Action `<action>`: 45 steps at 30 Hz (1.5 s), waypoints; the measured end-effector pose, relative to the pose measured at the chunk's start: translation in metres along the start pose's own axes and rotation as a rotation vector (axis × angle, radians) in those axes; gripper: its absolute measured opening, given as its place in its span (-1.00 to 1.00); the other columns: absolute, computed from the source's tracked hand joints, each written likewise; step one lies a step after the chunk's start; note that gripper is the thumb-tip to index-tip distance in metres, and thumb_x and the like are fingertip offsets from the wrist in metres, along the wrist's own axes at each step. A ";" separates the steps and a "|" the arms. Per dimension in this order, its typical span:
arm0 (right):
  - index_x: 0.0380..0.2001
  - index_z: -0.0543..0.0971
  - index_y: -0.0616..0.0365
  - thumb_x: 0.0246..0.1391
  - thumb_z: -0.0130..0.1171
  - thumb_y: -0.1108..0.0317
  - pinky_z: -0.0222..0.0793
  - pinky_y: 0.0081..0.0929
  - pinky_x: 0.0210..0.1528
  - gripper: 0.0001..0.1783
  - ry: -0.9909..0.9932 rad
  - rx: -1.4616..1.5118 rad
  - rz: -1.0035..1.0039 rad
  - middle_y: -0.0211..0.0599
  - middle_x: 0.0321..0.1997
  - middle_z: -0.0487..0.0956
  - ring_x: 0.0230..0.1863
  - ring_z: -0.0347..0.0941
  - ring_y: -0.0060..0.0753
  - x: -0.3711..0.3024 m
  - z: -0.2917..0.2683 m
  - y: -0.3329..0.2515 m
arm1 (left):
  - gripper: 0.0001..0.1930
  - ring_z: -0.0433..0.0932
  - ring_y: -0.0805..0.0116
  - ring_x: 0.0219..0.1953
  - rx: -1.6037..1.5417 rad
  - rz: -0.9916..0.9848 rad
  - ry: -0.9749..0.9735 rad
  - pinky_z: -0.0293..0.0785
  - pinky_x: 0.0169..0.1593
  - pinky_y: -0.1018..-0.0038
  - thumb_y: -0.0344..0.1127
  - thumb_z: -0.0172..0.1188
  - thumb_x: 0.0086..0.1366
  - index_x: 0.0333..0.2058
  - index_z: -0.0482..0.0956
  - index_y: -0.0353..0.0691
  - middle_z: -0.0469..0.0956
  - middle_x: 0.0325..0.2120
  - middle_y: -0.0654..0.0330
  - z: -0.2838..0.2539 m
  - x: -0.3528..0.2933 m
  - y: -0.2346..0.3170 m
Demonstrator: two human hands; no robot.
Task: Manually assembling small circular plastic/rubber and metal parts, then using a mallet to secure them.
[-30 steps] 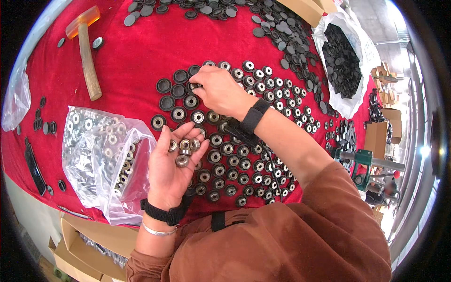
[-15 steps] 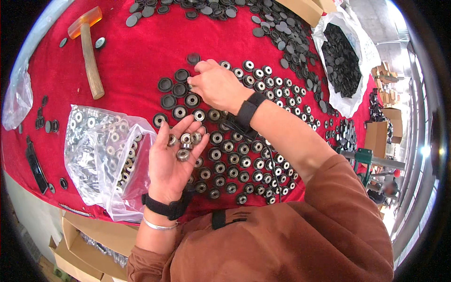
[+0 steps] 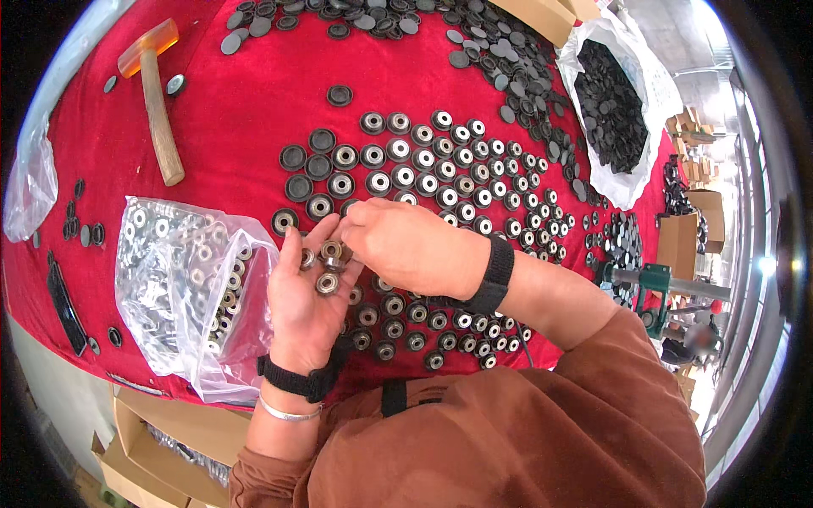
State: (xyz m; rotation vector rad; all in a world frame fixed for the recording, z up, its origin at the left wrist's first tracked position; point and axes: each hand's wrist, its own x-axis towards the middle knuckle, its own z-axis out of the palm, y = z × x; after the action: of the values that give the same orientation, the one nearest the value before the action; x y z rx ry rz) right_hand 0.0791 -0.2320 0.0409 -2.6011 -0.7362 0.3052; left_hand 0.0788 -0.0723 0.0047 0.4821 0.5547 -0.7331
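Palm up and cupped, my left hand [image 3: 298, 311] holds a few small metal ball bearings [image 3: 327, 284]. My right hand [image 3: 411, 250] is bent over that palm, its fingers pinched at a bearing by the left fingertips; the tips are partly covered. Beyond both hands lie rows of round black caps with bearings seated in them [image 3: 341, 184]. Several black caps without bearings [image 3: 293, 157] sit at the left end of the rows, and one lone cap [image 3: 340, 95] lies farther off. My right forearm hides part of the rows.
A clear plastic bag of bearings [image 3: 182, 288] lies left of my left hand. A mallet [image 3: 158, 110] rests at the far left on the red cloth [image 3: 246, 102]. Loose black caps [image 3: 525, 93] are heaped at the back, beside a white sack of caps [image 3: 610, 106]. A green metal tool [image 3: 654, 284] stands right.
My right hand has come back from the black caps to my left palm. A bearing now sits in a cap where that hand was. My left hand stays nearly still.
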 end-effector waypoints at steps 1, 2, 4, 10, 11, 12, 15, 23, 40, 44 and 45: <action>-0.43 0.48 0.26 -0.16 0.12 0.49 0.39 -0.30 -0.24 -0.86 -0.001 -0.001 -0.002 -0.18 -0.39 0.41 -0.29 0.40 -0.13 0.002 -0.001 0.003 | -0.40 0.38 0.16 0.05 -0.001 0.001 0.000 0.33 0.14 0.26 0.01 -0.32 0.43 0.12 0.19 -0.51 0.34 0.04 -0.08 0.000 0.001 0.000; -0.43 0.48 0.26 -0.16 0.11 0.50 0.40 -0.30 -0.24 -0.86 -0.021 -0.040 -0.001 -0.17 -0.40 0.42 -0.29 0.41 -0.12 0.006 -0.002 0.008 | -0.40 0.36 0.10 0.08 -0.050 0.021 0.023 0.28 0.18 0.23 0.00 -0.31 0.42 0.11 0.19 -0.52 0.32 0.06 -0.12 0.000 0.002 0.000; -0.42 0.49 0.24 -0.12 0.12 0.45 0.41 -0.28 -0.25 -0.87 0.067 -0.107 0.020 -0.13 -0.44 0.44 -0.30 0.43 -0.08 0.018 -0.001 0.032 | -0.40 0.33 0.03 0.11 -0.102 0.043 0.046 0.23 0.23 0.20 -0.01 -0.31 0.42 0.11 0.18 -0.54 0.30 0.08 -0.15 0.000 0.003 0.001; -0.39 0.50 0.25 0.00 0.13 0.38 0.40 -0.23 -0.20 -0.85 0.369 -0.156 0.054 -0.11 -0.38 0.47 -0.25 0.44 -0.06 0.066 0.006 0.086 | -0.40 0.33 -0.01 0.11 -0.071 -0.019 -0.003 0.25 0.22 0.15 -0.01 -0.22 0.41 0.10 0.18 -0.55 0.28 0.08 -0.19 0.002 -0.002 0.000; -0.38 0.51 0.25 0.00 0.13 0.38 0.40 -0.23 -0.20 -0.85 0.329 -0.157 0.055 -0.10 -0.37 0.48 -0.24 0.44 -0.06 0.074 0.011 0.086 | -0.39 0.33 -0.01 0.11 -0.068 -0.025 -0.009 0.27 0.21 0.16 -0.01 -0.21 0.40 0.10 0.18 -0.55 0.28 0.08 -0.19 0.000 -0.001 0.000; -0.38 0.51 0.25 0.00 0.12 0.38 0.40 -0.22 -0.19 -0.85 0.291 -0.159 0.056 -0.10 -0.36 0.48 -0.24 0.44 -0.05 0.080 0.015 0.086 | -0.39 0.34 0.00 0.10 -0.065 -0.032 -0.017 0.29 0.20 0.16 0.00 -0.20 0.40 0.10 0.18 -0.55 0.28 0.08 -0.19 -0.001 -0.001 0.000; -0.41 0.51 0.25 -0.01 0.11 0.39 0.41 -0.23 -0.20 -0.86 0.249 -0.178 0.094 -0.11 -0.38 0.46 -0.25 0.44 -0.05 0.084 0.019 0.085 | -0.38 0.35 0.00 0.09 -0.043 -0.016 -0.005 0.31 0.19 0.18 0.01 -0.19 0.39 0.10 0.18 -0.55 0.30 0.07 -0.19 0.000 -0.001 0.002; -0.45 0.51 0.22 -0.02 0.11 0.37 0.42 -0.21 -0.26 -0.87 0.262 -0.199 0.076 -0.14 -0.39 0.44 -0.25 0.43 -0.05 0.084 0.022 0.079 | -0.40 0.37 0.03 0.07 -0.070 -0.028 -0.013 0.33 0.17 0.18 -0.01 -0.18 0.40 0.09 0.21 -0.53 0.35 0.02 -0.14 -0.003 -0.001 0.004; -0.15 0.55 0.25 -0.21 0.24 0.41 0.45 -0.46 -0.32 -0.57 -0.143 0.508 0.143 -0.11 -0.33 0.58 -0.38 0.56 -0.28 0.050 -0.008 0.001 | -0.66 0.52 0.47 -0.33 0.005 -0.036 -0.105 0.51 -0.28 0.50 0.00 -0.20 0.40 -0.10 0.42 -0.07 0.52 -0.26 0.32 -0.021 0.005 0.004; -0.05 0.42 0.20 -0.17 0.17 0.46 0.47 -0.33 -0.26 -0.50 0.007 0.429 0.128 -0.11 -0.33 0.57 -0.33 0.54 -0.13 0.040 0.002 -0.014 | -0.62 0.52 0.36 -0.19 -0.015 -0.014 -0.029 0.51 -0.15 0.37 0.01 -0.23 0.41 -0.08 0.41 -0.12 0.50 -0.18 0.24 -0.017 0.007 0.003; -0.07 0.42 0.18 -0.15 0.16 0.45 0.46 -0.29 -0.25 -0.54 0.044 0.350 0.118 -0.13 -0.34 0.56 -0.32 0.52 -0.11 0.036 0.005 -0.019 | -0.60 0.51 0.32 -0.14 -0.040 -0.007 0.002 0.50 -0.10 0.34 0.01 -0.24 0.41 -0.07 0.41 -0.16 0.49 -0.15 0.21 -0.015 0.007 0.003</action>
State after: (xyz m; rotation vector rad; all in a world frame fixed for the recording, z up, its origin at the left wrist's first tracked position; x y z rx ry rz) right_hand 0.0990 -0.1962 0.0413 -2.3129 -0.4665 0.3745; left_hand 0.0807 -0.0652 -0.0107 0.4440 0.5727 -0.7272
